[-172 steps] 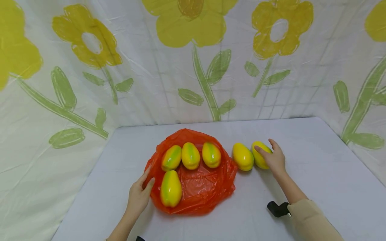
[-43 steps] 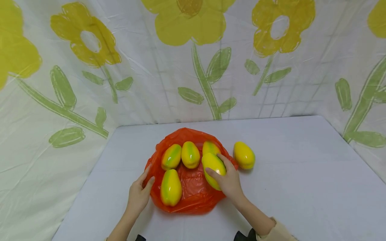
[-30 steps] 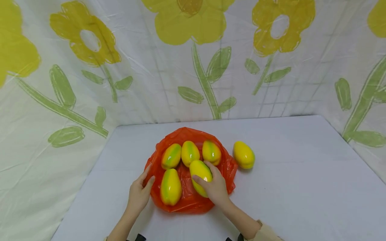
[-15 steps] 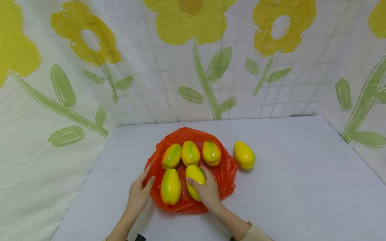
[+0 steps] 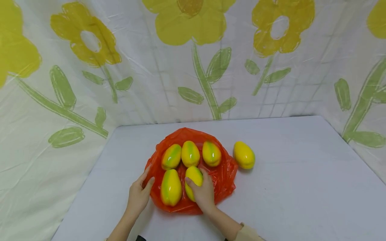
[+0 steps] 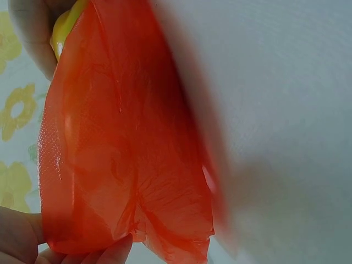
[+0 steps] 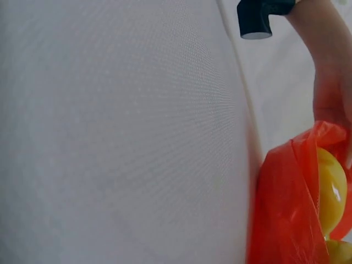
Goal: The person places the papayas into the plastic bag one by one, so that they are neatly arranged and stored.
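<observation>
An opened red plastic bag (image 5: 221,180) lies on the table with several glossy yellow-green papayas in it. My left hand (image 5: 139,194) grips the bag's left rim; in the left wrist view its fingers (image 6: 113,252) pinch the red film. Inside the bag, at the front, my right hand (image 5: 205,192) holds a papaya (image 5: 193,179), thumb on its left side and fingers round its right. Left of that one lies another papaya (image 5: 171,187). Behind them sit three in a row: a left papaya (image 5: 172,156), a middle papaya (image 5: 190,153) and a right papaya (image 5: 211,154).
One more papaya (image 5: 244,155) lies outside the bag, just to its right, on the white-covered table (image 5: 295,187). A white curtain (image 5: 144,83) printed with yellow flowers hangs behind the table and along its sides. A black camera mount (image 7: 261,16) shows on the left wrist.
My right hand took the far-right papaya from the table, carried it left into the bag and lowered it at the front beside another. My left hand stayed on the rim.
</observation>
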`<control>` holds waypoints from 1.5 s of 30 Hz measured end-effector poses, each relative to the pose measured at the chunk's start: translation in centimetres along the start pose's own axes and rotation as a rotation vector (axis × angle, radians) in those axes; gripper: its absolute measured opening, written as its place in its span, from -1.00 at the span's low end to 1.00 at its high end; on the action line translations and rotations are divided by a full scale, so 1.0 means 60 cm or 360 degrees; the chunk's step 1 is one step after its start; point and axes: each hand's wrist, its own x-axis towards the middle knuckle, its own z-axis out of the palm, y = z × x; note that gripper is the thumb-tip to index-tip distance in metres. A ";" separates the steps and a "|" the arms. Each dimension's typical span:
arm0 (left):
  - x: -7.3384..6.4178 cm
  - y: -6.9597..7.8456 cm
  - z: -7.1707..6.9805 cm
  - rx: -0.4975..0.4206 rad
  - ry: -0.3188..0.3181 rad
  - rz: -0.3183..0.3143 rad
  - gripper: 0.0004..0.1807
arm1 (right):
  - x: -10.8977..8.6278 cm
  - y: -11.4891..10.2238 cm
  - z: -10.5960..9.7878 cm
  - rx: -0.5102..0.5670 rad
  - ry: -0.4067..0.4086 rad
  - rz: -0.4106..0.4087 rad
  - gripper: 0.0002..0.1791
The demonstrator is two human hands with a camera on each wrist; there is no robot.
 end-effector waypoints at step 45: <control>-0.006 0.000 -0.004 0.0050 0.0015 0.0011 -0.49 | -0.015 -0.032 -0.067 -0.0124 -0.0088 -0.0234 -0.10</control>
